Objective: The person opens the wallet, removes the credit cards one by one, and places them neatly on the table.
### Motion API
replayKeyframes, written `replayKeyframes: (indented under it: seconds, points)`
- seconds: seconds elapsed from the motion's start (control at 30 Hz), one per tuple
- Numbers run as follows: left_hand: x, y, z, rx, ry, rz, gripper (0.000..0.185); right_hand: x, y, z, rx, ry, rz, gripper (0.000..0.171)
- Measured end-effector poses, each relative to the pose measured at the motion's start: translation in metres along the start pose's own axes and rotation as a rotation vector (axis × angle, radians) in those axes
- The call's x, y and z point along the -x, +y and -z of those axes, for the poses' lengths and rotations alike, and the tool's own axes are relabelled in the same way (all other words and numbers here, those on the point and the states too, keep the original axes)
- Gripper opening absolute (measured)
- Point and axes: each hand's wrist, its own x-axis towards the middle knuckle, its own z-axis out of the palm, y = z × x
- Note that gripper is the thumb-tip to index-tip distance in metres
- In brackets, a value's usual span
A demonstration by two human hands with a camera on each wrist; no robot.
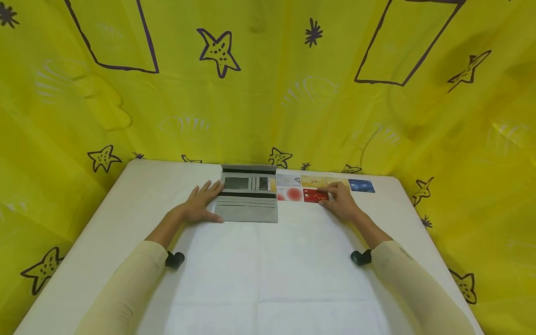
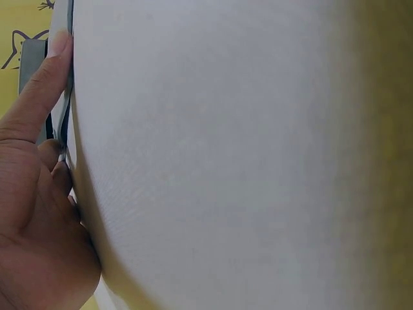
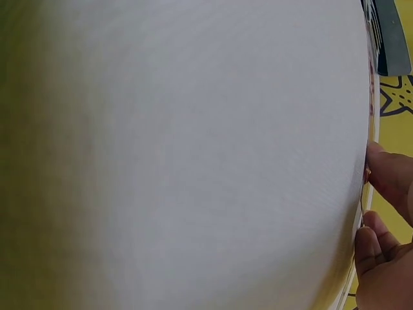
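A grey wallet [image 1: 247, 214] lies unfolded at the table's far side, showing its slots and a dark window pocket. My left hand [image 1: 200, 202] rests on its left edge, fingers spread and thumb at the lower corner. In the left wrist view, the left thumb [image 2: 42, 90] lies along the wallet's edge. Right of the wallet, my right hand [image 1: 341, 202] pinches the red VIP card [image 1: 311, 196] by its right end, between thumb and fingers. A white card with red circles [image 1: 290, 194] is beside it. The right wrist view shows the right fingertips [image 3: 374, 242] low at the tabletop.
Behind the red card runs a row: a pale grey card [image 1: 289, 180], a gold card [image 1: 311, 180], another gold card [image 1: 331, 178] partly covered by the right hand, and a blue VIP card [image 1: 362, 186]. A yellow patterned curtain [image 1: 251, 116] hangs behind the white table [image 1: 259, 270].
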Motion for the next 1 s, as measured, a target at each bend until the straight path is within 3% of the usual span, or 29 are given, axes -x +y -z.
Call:
replayKeyframes:
  seconds: [0.73,1.0]
  points:
    - [0.001,-0.004,-0.001,0.002,-0.006,-0.015,0.117,0.0,-0.003,-0.005,0.037,0.027,0.028,0.044]
    - [0.0,-0.008,-0.004,0.006,0.007,-0.037,0.119,-0.01,-0.023,-0.009,-0.002,0.06,0.103,0.048]
